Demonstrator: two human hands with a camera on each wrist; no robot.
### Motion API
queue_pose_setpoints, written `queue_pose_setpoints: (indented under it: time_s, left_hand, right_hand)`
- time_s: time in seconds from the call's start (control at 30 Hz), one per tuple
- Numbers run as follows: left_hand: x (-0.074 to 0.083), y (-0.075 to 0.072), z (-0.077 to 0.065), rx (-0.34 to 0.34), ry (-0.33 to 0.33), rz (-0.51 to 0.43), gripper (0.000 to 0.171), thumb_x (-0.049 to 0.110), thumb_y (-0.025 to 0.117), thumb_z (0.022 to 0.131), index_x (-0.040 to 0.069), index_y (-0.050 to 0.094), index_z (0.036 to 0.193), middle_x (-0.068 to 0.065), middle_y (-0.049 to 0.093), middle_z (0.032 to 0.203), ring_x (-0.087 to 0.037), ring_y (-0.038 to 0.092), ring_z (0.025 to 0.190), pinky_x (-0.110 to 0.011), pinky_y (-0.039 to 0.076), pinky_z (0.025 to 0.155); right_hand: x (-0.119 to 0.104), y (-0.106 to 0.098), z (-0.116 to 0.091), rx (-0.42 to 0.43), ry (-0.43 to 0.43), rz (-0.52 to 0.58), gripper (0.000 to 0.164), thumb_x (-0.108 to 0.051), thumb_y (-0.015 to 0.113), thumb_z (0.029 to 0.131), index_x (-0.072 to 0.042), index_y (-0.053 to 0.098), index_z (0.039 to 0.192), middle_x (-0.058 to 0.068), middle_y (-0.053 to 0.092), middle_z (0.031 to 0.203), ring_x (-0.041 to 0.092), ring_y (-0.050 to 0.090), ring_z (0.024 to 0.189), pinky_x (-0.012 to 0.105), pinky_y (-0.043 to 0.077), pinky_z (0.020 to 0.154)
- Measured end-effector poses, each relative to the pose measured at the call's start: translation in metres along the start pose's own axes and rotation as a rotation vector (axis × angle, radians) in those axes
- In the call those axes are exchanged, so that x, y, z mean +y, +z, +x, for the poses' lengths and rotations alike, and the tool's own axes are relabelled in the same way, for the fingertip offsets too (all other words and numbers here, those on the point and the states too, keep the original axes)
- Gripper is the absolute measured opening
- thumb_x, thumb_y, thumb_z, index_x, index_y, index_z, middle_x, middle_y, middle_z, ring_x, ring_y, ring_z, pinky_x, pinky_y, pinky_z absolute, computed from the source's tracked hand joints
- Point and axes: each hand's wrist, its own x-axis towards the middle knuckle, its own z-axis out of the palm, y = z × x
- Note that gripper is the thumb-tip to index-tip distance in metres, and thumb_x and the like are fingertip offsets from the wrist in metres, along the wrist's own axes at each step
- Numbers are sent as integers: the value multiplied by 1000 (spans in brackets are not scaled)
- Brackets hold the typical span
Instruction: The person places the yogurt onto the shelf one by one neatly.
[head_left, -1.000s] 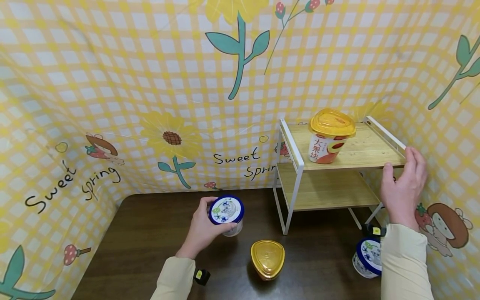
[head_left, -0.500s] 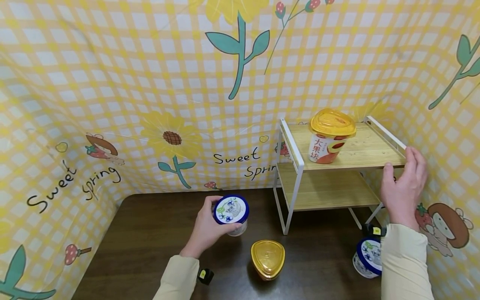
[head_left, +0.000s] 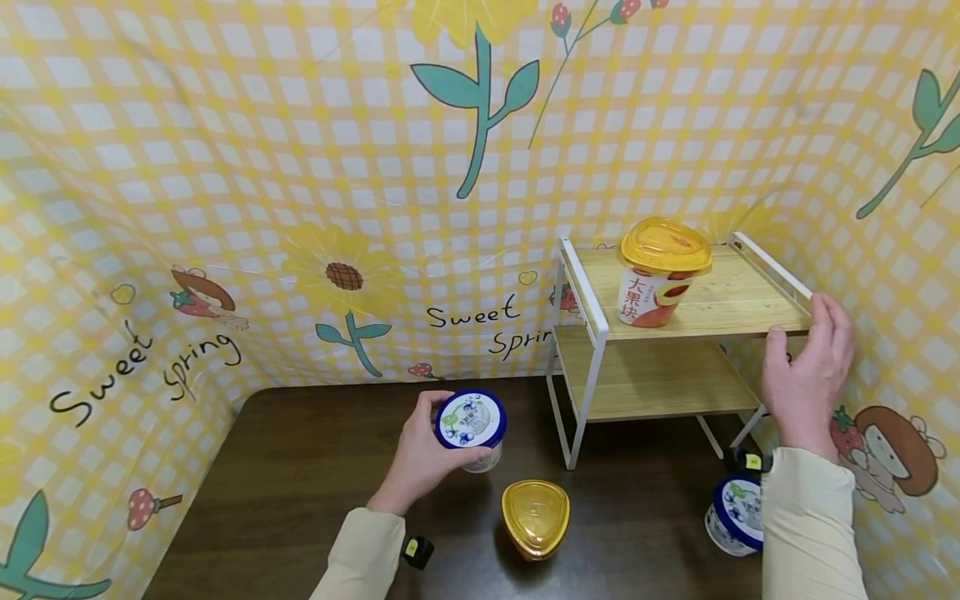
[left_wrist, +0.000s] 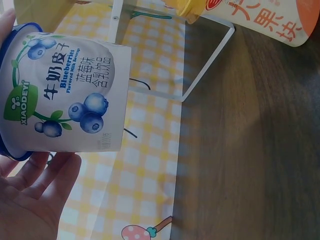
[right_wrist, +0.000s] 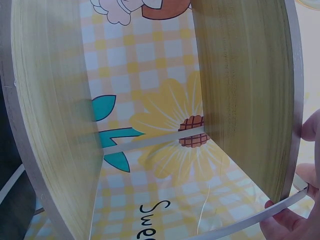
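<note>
My left hand (head_left: 427,458) grips a white cup (left_wrist: 75,90) with a blue lid (head_left: 471,418) by its rim, over the dark table. Blueberries and the word "Blueberries" are printed on the cup's side in the left wrist view. At the right, my right hand (head_left: 810,375) holds the front corner of a two-tier wooden shelf (head_left: 735,308) with a white metal frame. In the right wrist view, fingertips (right_wrist: 285,220) wrap the frame beside the board's edge. A fruit cup (head_left: 660,275) with a yellow lid stands upright on the top tier.
Another yellow-lidded cup (head_left: 536,518) stands on the table (head_left: 285,483) in front of the shelf. A second blue-lidded cup (head_left: 735,517) stands at the right, partly hidden by the right sleeve. A checked cloth (head_left: 225,150) lines the surrounding walls.
My left hand has moved a little to the right with the blueberry cup, closer to the shelf. The right hand has stayed at the shelf corner.
</note>
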Motion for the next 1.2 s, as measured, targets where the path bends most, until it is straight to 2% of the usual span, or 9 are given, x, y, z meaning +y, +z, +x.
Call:
queue_pose_setpoints:
  time_s: [0.47, 0.67, 1.2]
  left_hand:
    - [6, 3, 0, -2, 13, 4, 93, 47, 100, 58, 20, 47, 130, -2, 58, 125, -23, 57, 114, -52, 48, 98]
    - [7, 6, 1, -10, 42, -17, 92, 45, 101, 58, 21, 48, 130, -1, 58, 124, -22, 58, 113, -49, 49, 96]
    - [13, 13, 0, -44, 68, -60, 93, 42, 101, 57, 21, 47, 130, 1, 58, 124, -19, 58, 112, -46, 49, 96]
  right_hand:
    - [-1, 0, 0, 0, -4, 0, 61, -27, 52, 102, -9, 36, 158, 3, 29, 160, 20, 23, 146, 36, 16, 119]
    - [-1, 1, 1, -7, 8, -2, 62, -27, 51, 102, -10, 35, 159, 1, 29, 160, 19, 22, 146, 36, 15, 119]
    - [-1, 0, 0, -24, 32, -4, 62, -26, 49, 102, -10, 33, 160, 1, 26, 162, 19, 20, 147, 37, 14, 120]
